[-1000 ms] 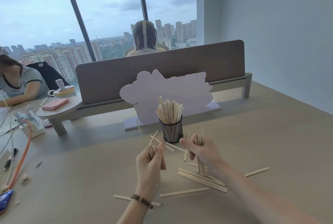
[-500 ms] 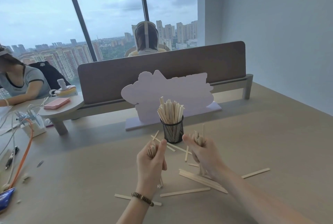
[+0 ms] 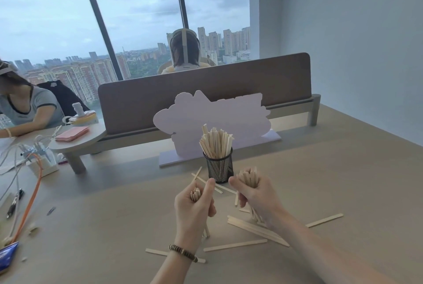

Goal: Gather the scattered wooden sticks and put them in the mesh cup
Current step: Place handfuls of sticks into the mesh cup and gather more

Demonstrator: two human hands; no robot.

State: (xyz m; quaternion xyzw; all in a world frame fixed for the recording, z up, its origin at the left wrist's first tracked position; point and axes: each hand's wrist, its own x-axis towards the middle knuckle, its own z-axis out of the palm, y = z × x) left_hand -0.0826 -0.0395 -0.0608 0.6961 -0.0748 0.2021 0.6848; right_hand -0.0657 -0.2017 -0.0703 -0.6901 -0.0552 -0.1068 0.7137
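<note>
Since a second ago both fists have drawn closer together and risen a little toward the cup, and the long stick that stood up out of the left bundle no longer shows above it. The left hand is curled round an upright bundle of wooden sticks, thumb up along its side; the right hand grips a second bundle, whose lower ends poke out under the palm. Both hover just short of the black mesh cup at twelve o'clock, which already stands packed with sticks.

I'd say the job is well past halfway. What remains is the two handfuls and the loose sticks on the table: a pile at four o'clock under the right forearm, one farther out at three, one near six, one by the left wrist, and a few just left of the cup.

The cup's mouth is crowded, so pushing in more may be tight. A lilac cut-out board stands close behind it; the table to the right lies open.
</note>
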